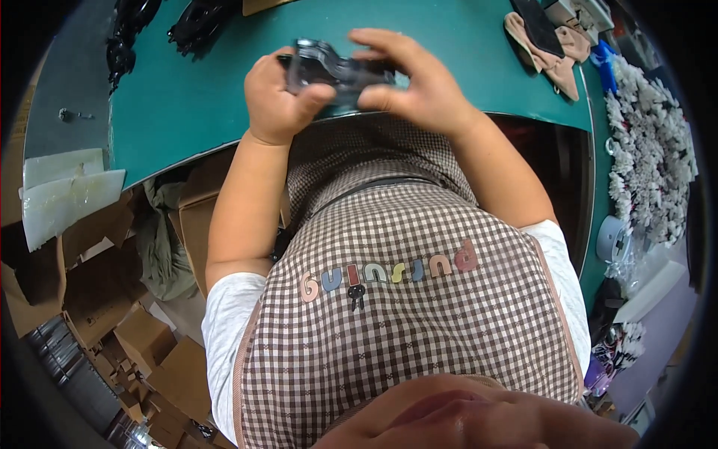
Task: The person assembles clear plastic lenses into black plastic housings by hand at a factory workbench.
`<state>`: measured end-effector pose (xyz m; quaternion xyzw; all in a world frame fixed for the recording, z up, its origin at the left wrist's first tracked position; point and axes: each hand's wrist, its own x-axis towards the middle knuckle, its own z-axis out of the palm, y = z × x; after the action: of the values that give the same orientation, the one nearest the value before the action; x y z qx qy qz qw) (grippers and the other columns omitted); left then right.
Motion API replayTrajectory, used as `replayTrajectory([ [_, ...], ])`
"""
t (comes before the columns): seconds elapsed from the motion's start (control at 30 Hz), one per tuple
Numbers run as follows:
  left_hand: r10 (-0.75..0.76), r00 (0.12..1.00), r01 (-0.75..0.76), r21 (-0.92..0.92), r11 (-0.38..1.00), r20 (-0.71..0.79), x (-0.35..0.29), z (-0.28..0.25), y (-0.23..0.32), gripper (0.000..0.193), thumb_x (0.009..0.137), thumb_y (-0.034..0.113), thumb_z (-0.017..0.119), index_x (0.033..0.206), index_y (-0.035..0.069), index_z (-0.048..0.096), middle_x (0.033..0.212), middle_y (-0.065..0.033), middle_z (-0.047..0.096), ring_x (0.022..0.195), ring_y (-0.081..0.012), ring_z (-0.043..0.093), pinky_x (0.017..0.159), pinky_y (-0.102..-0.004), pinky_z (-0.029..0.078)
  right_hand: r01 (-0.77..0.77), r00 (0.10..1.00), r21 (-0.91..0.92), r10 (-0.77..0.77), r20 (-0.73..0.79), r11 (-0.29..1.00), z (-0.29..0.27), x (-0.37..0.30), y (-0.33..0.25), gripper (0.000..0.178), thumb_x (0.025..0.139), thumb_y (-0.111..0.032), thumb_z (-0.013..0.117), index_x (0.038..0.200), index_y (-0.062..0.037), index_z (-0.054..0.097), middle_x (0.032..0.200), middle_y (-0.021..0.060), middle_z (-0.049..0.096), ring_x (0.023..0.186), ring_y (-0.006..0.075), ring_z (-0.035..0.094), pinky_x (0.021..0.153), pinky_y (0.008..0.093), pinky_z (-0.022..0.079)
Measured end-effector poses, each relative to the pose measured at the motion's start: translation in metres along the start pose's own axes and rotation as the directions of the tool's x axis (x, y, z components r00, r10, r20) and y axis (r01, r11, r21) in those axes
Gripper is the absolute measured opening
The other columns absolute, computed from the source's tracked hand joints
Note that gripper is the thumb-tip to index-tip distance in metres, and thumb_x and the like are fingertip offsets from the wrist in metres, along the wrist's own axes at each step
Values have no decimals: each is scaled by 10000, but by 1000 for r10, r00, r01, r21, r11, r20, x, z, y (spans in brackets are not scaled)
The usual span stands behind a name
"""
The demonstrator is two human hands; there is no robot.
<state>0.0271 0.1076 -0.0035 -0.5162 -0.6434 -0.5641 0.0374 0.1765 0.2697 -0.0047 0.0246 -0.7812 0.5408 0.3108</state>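
Dark plastic clip [336, 71], held above the near edge of the green bench [187, 105]: left hand [278, 96] and right hand [415, 78] fingers closed around its ends; looks light, rigid, glossy, likely slippery, so best gripped by the ends.

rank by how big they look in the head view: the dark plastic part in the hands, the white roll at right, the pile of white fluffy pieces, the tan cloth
1. pile of white fluffy pieces
2. dark plastic part, held in both hands, partly covered by them
3. tan cloth
4. white roll

The part sits nearer the camera, and fisheye bending shrinks things at the rim, so these are looks only.
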Motion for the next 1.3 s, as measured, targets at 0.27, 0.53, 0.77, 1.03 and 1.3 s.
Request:
replayTrajectory([
  [0.27,96,974,-88,45,995,-204,-15,16,-9,706,773,726,669,807,20,646,733,-51,639,663,-213,608,629,-320,490,-345,934,156,322,156,925,-7,-9,21,269,936,-197,682,1094,19,658,989,46,683,932,132,626,856,285,505],
  [0.53,-183,969,197,72,978,-166,-29,3,-4,790,917,729,434,1026,-35,604,937,-51,625,824,-153,584,742,-275,476,-82,995,-300,97,37,950,-2,-3,10,340,876,-274,732,1090,-15,676,999,82,685,935,217,636,875,317,490],
  [0.77,-85,927,84,-19,996,-366,-23,-3,-14,792,912,733,439,1012,-38,592,896,-69,628,770,-153,577,700,-272,473,31,997,-223,-45,-58,974,5,11,-11,407,855,-270,747,1181,-43,658,1080,81,666,1055,232,613,938,326,470],
  [1.03,-459,852,13,-865,501,-253,8,21,17,888,868,849,208,1133,70,541,861,-79,625,734,-194,582,682,-331,518,-78,973,864,226,-42,497,41,4,-29,369,938,-167,682,1245,21,597,1132,72,672,1044,140,614,949,296,488],
  [1.3,-528,844,379,-591,712,-95,2,15,28,688,983,615,411,1406,72,439,1353,-89,539,1265,-243,487,1081,-430,368,-249,961,649,269,71,719,-7,7,-5,307,899,-154,714,1159,2,664,1071,77,700,1016,160,635,935,307,491],
])
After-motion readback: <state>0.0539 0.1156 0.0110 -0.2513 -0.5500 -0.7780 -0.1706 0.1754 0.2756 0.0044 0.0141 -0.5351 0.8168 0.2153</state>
